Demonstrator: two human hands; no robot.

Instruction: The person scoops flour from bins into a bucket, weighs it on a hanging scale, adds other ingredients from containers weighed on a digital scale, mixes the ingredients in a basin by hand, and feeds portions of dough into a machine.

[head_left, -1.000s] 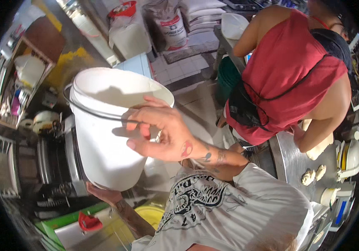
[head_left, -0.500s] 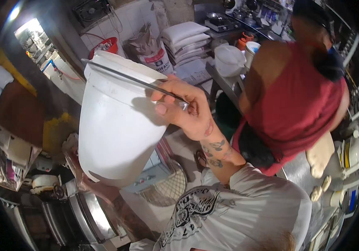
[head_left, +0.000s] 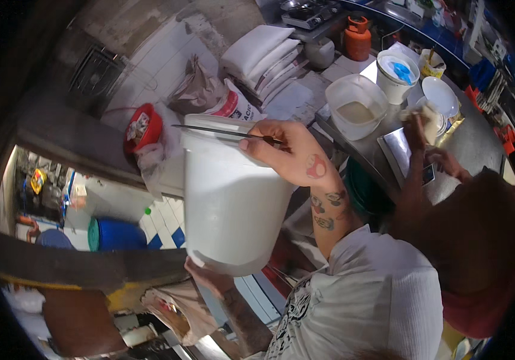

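A tall white plastic bucket (head_left: 233,204) hangs upright in front of me, between my two hands. My right hand (head_left: 278,147) is closed at its rim, on the right side. The same hand also grips a long, thin, dark, blade-like tool (head_left: 215,130), which points left across the upper part of the bucket. Low on the bucket's left side, my left hand (head_left: 209,279) reaches to its base; the fingers are mostly hidden by the bucket. The bucket's inside does not show.
A co-worker (head_left: 467,240) works at a steel table (head_left: 389,156) on the right, by a white tub (head_left: 356,108) and a bucket (head_left: 397,75). White sacks (head_left: 257,54) and a red basin (head_left: 142,127) lie ahead. To the left, a doorway shows a blue barrel (head_left: 116,234).
My view has swung to the right, bringing the steel table into sight. The bucket now appears further right and more upright, still held. The co-worker's hands have come into view.
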